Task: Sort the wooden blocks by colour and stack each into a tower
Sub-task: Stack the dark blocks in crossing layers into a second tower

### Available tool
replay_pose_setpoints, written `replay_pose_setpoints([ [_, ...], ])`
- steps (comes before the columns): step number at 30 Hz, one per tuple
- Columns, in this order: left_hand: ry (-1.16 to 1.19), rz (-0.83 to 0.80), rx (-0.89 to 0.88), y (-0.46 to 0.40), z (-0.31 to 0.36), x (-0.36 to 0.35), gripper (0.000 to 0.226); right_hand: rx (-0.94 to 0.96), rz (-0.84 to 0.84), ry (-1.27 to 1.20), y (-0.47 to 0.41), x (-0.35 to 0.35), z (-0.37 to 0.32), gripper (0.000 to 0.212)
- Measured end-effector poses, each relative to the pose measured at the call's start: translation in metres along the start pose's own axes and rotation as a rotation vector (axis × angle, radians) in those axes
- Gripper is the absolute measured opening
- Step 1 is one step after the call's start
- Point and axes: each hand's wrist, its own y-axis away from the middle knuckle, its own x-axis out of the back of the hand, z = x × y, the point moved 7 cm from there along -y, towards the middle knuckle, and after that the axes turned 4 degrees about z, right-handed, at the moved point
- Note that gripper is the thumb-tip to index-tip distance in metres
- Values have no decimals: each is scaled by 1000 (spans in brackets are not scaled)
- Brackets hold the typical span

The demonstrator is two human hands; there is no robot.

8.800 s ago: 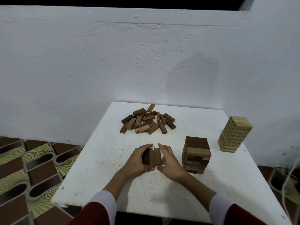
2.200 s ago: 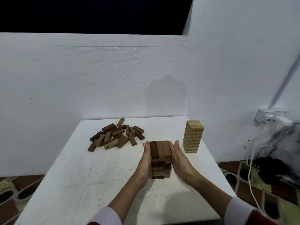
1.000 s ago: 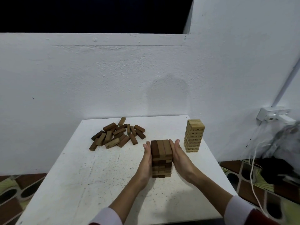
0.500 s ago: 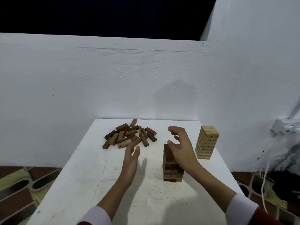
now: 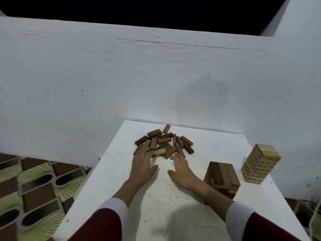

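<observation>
A pile of loose dark brown blocks [image 5: 165, 142] lies at the far middle of the white table [image 5: 156, 206]. My left hand [image 5: 141, 166] reaches its straight fingers onto the pile's near left edge. My right hand [image 5: 181, 171] lies open just short of the pile's near right side, holding nothing. A short dark brown tower [image 5: 223, 178] stands to the right of my right forearm. Further right, near the table's right edge, stands a taller light wood tower [image 5: 260, 164].
A white wall [image 5: 121, 75] runs right behind the table. Patterned brown and green floor tiles [image 5: 34, 185] show past the table's left edge. A cord [image 5: 317, 216] hangs at the lower right.
Both hands have left the dark tower and moved forward and left to the loose pile. My view has swung left and down, so the towers now sit at the right.
</observation>
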Motion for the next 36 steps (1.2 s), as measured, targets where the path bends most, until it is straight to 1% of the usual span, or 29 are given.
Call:
replay_pose_setpoints([
  [2,-122,-59,-43,-14,0,-5,82,-33,-8,24,-4,-4,1,54],
  [3,-174,-111,-52,-21,0,-10,89,-43,-3,21,-6,-5,2,54],
  [4,-220,-162,-61,-32,0,-16,91,-54,3,8,-12,-7,4,54],
  [6,-286,-243,-95,-50,5,-27,80,-80,10,-21,-13,-9,6,52],
  [8,-304,-294,-142,-67,15,-40,73,-94,25,-37,-12,-14,9,52],
  [12,-319,-407,-158,-95,29,-71,75,-106,109,-14,-14,-17,16,57],
  [15,-399,-487,-134,-100,26,-91,73,-232,139,-113,-17,-16,27,59],
  [18,-432,-459,-130,-98,22,-97,66,-293,139,-150,-17,-17,34,60],
  [22,-355,-398,-112,-81,23,-89,60,-270,80,-175,-5,-18,30,57],
  [24,-328,-368,-108,-68,27,-83,58,-225,84,-176,5,-15,27,52],
  [26,-310,-345,-110,-52,30,-77,56,-130,92,-170,15,-11,20,41],
  [28,-284,-341,-114,-41,35,-69,53,26,105,-131,27,-3,10,29],
  [30,-238,-319,-97,-39,38,-62,50,191,149,-76,38,7,2,23],
  [32,-209,-264,-97,-50,43,-57,45,276,219,-29,45,22,-4,19],
  [34,-188,-237,-136,-67,53,-58,43,338,316,13,48,39,-8,18],
  [36,-165,-283,-204,-81,67,-66,47,375,386,63,48,55,-11,22],
])
